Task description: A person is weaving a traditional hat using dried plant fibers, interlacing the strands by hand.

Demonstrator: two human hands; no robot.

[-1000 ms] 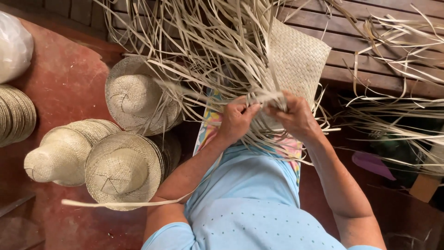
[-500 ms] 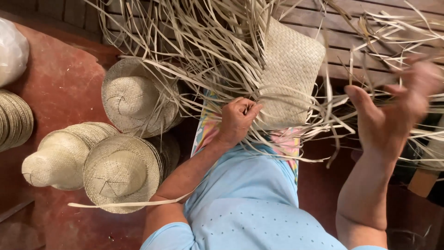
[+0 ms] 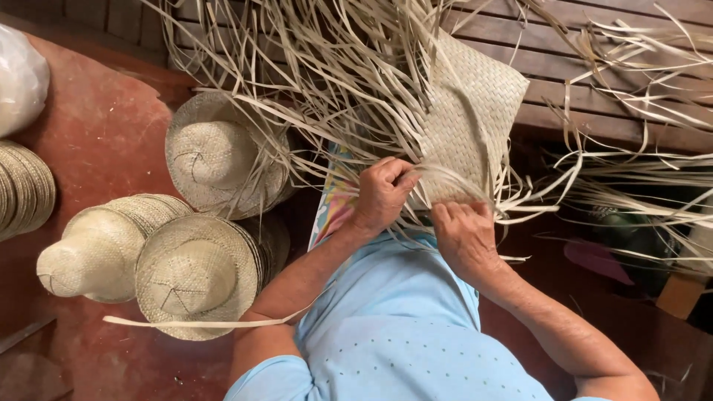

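Observation:
A half-woven straw mat [image 3: 475, 111] rests on my lap, with many loose pale straw strips [image 3: 327, 82] fanning out from its left and lower edges. My left hand [image 3: 382, 194] is closed around a bunch of these strips at the mat's lower left edge. My right hand [image 3: 464, 234] sits just right of it, fingers curled over strips at the woven edge. Both hands almost touch. I wear a light blue dotted top [image 3: 401, 327].
Woven straw hats lie on the red floor at left: one upright hat [image 3: 215, 152], a stack on its side [image 3: 89, 249], another hat [image 3: 197, 275]. More stacked brims [image 3: 22, 189] and a white bag [image 3: 18, 74] sit far left. Wooden planks [image 3: 594, 44] run behind; loose strips [image 3: 646, 171] spread at right.
My right hand, which had swung out high to the right pulling strips half a second ago, has come back down to the mat edge beside my left hand.

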